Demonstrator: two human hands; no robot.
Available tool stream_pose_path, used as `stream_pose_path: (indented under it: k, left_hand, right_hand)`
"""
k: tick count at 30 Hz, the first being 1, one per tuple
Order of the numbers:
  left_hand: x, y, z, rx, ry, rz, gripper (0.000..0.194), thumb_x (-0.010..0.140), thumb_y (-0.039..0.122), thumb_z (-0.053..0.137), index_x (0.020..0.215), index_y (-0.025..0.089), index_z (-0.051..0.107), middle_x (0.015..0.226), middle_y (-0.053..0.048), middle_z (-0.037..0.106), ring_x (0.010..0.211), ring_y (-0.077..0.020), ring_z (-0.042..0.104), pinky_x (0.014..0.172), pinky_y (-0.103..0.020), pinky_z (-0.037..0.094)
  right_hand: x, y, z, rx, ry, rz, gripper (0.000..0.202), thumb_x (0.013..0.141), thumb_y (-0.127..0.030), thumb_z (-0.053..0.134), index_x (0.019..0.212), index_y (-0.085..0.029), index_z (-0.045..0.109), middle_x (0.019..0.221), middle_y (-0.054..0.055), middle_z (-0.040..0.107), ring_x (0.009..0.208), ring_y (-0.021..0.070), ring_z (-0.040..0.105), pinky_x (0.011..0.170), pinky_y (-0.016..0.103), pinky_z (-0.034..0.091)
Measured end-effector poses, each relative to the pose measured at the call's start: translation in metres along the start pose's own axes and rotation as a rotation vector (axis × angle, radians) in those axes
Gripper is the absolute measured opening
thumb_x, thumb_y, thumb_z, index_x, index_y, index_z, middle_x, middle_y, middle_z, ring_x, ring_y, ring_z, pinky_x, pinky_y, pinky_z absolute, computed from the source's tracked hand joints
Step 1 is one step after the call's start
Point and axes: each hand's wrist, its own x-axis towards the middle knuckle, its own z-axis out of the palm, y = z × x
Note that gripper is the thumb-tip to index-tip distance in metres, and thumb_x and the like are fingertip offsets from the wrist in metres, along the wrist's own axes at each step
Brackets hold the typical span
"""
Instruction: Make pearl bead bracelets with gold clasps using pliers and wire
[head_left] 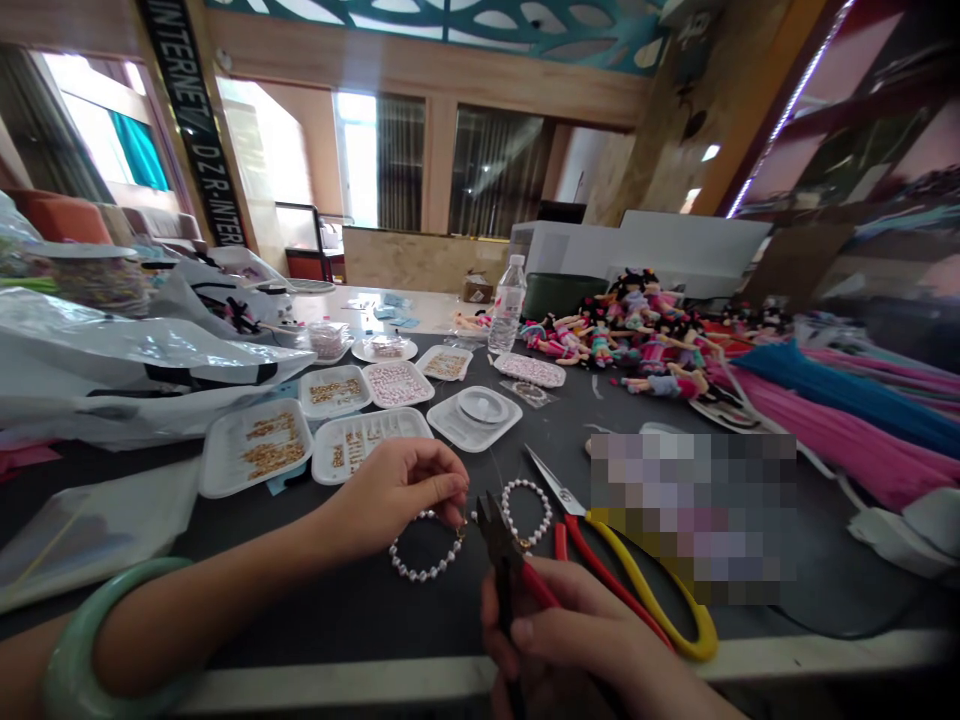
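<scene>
Your left hand (431, 487) pinches, thumb to fingertips, at the gold-coloured end of a loop-shaped bracelet of round, pearly white beads (425, 576), which lies below your fingers over the dark, smooth counter (337, 620). Your right hand (574, 620) is wrapped around dark-headed metal pliers with red and black handles (501, 545), their tips pointing up beside that pinch, slightly parted. Expect the bracelet to be light and limp, its beads hard, smooth and inclined to roll; the fine end fitting looks the most delicate part, so take hold just beside it. The pliers should feel stiff and much heavier, best gripped low on the handles. Just beyond them sits a second pearly white beaded ring (548, 518), next to pointed steel scissors with long red and yellow handles (611, 538). Farther left, a shallow, round-cornered white plastic tray (221, 455) carries tiny, shiny gold-coloured pieces.
</scene>
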Motion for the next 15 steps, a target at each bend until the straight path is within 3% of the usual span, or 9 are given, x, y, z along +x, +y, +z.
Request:
stream_pose_path:
  k: [15]
  left_hand:
    - [0.0011,-0.0026,0.0028,-0.112,0.017,-0.068,0.017,0.078,0.025,0.066,0.072,0.012,0.058,0.061,0.003,0.062,0.054,-0.0094,0.061,0.057,-0.022,0.045]
  right_hand:
    - [-0.005,-0.0043,0.0021,-0.122,0.052,0.041,0.027,0.067,-0.028,0.065,0.088,-0.015,0.056,0.064,-0.002,0.058,0.051,0.013,0.059,0.053,0.025,0.041]
